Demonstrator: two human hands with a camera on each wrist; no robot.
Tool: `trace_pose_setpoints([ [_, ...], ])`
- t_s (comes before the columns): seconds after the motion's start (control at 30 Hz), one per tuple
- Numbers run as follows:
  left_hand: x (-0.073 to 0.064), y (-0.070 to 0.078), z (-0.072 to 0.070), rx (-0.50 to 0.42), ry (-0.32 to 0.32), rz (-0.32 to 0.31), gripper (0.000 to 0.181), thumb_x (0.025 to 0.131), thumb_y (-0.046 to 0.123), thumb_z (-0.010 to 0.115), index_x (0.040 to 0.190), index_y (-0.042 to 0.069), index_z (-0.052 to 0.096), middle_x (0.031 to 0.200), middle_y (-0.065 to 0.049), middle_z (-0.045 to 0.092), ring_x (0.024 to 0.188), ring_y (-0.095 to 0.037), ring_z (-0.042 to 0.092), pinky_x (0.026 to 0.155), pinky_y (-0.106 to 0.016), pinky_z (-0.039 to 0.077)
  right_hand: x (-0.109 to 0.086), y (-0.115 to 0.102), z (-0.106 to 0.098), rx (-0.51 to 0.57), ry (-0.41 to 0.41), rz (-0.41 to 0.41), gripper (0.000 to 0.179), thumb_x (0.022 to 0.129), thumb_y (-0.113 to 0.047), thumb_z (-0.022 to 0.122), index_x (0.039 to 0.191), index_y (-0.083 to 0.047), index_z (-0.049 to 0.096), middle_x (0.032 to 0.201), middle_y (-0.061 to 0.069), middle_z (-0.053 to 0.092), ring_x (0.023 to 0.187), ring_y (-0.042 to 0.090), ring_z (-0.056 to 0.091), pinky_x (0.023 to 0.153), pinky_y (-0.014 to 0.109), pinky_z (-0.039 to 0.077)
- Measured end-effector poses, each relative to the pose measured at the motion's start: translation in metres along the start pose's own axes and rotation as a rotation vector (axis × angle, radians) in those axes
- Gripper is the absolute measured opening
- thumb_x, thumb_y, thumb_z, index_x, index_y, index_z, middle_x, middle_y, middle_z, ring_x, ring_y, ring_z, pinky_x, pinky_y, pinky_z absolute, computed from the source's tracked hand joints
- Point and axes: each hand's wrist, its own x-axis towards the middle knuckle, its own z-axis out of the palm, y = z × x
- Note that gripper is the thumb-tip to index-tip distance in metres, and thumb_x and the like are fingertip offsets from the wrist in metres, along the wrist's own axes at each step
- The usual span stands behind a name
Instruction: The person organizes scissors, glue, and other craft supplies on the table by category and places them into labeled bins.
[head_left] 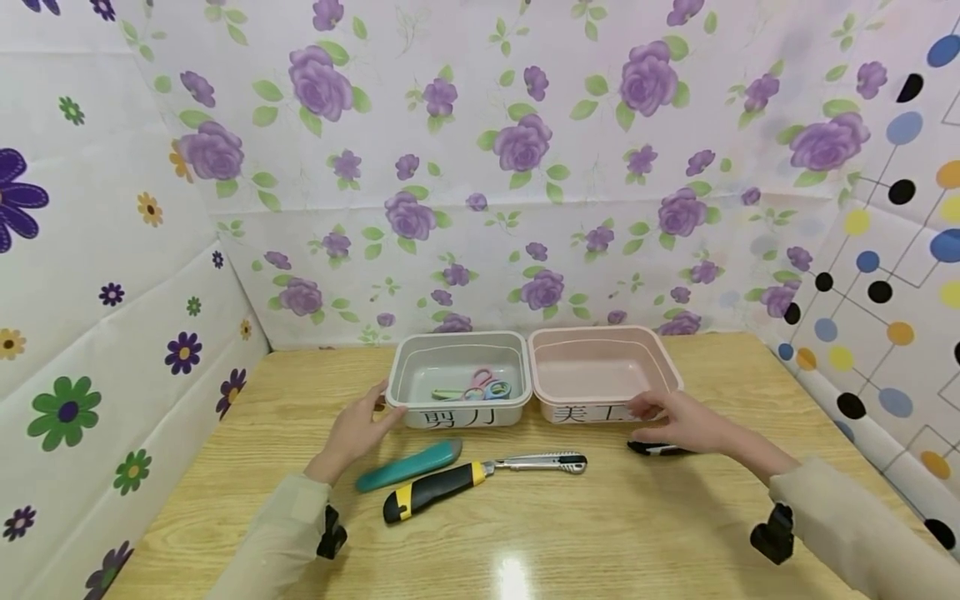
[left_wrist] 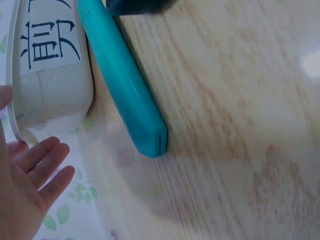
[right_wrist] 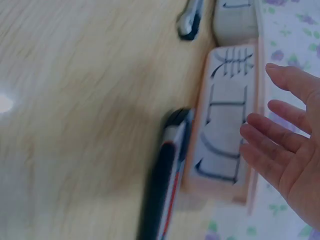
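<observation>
table [head_left: 637, 525]: glossy wood-grain | grey bin [head_left: 412, 371]: smooth plastic | teal tool [head_left: 408, 466]: smooth plastic | left sleeve [head_left: 281, 525]: matt cloth

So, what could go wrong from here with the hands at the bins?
The right hand is close to the black tool and might knock it.
The left hand, at a corner of the grey bin, could shift that bin, perhaps nudging the neighbouring pink bin.
The left sleeve might brush the teal tool nearby.

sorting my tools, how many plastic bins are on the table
2: the grey plastic bin by the left hand, and the pink plastic bin by the right hand.
</observation>
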Motion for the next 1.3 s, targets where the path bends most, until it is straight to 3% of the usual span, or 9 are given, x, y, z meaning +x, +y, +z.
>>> trace_pose_setpoints([
  [0.13,0.0,0.0,0.0,-0.009,0.002,0.006,0.066,0.088,0.043,0.055,0.136,0.001,0.038,0.109,-0.015,0.062,0.099,-0.03,0.058,0.078,-0.048,0.047,-0.011,0.019,-0.002,-0.078,0.026,0.011,0.042,0.083,-0.024,0.067,0.112,0.004,0.058,0.106,0.018,0.061,0.094,0.035,0.058,0.075,0.046,0.048],
  [0.37,0.0,0.001,-0.001,-0.009,0.005,0.004,0.065,0.088,0.044,0.054,0.136,0.002,0.038,0.109,-0.015,0.062,0.099,-0.03,0.058,0.078,-0.048,0.047,-0.03,0.047,-0.009,-0.221,0.076,0.048,0.042,0.078,-0.028,0.071,0.107,0.001,0.062,0.101,0.013,0.063,0.088,0.031,0.059,0.072,0.043,0.048],
  [0.7,0.003,0.004,-0.004,-0.007,0.009,0.013,0.064,0.089,0.041,0.054,0.136,0.001,0.038,0.108,-0.015,0.062,0.099,-0.032,0.058,0.078,-0.048,0.046,-0.048,0.076,-0.017,-0.253,0.082,0.194,0.057,0.071,-0.036,0.075,0.108,0.004,0.06,0.104,0.017,0.061,0.095,0.037,0.056,0.076,0.05,0.046],
  [0.97,0.002,0.005,-0.004,-0.017,-0.002,0.011,0.065,0.089,0.04,0.055,0.136,0.0,0.037,0.108,-0.016,0.062,0.098,-0.032,0.058,0.079,-0.048,0.046,-0.054,0.09,-0.009,-0.282,0.063,0.126,0.051,0.064,-0.035,0.08,0.099,-0.002,0.064,0.092,0.005,0.063,0.084,0.024,0.059,0.071,0.038,0.047],
  [1.13,0.0,0.003,-0.002,-0.024,-0.004,0.005,0.065,0.089,0.04,0.056,0.136,-0.001,0.037,0.107,-0.015,0.062,0.098,-0.031,0.058,0.079,-0.048,0.046,-0.056,0.095,-0.004,-0.274,0.07,0.054,0.037,0.066,-0.025,0.08,0.094,-0.005,0.066,0.084,-0.003,0.059,0.074,0.009,0.053,0.063,0.028,0.043],
  [1.3,-0.001,0.001,-0.002,-0.018,-0.007,0.001,0.067,0.089,0.042,0.054,0.137,0.0,0.036,0.107,-0.015,0.062,0.099,-0.031,0.058,0.078,-0.048,0.046,-0.055,0.097,-0.001,-0.232,0.065,0.005,0.029,0.07,-0.02,0.077,0.091,-0.004,0.066,0.081,-0.001,0.056,0.07,0.007,0.047,0.058,0.025,0.039],
])
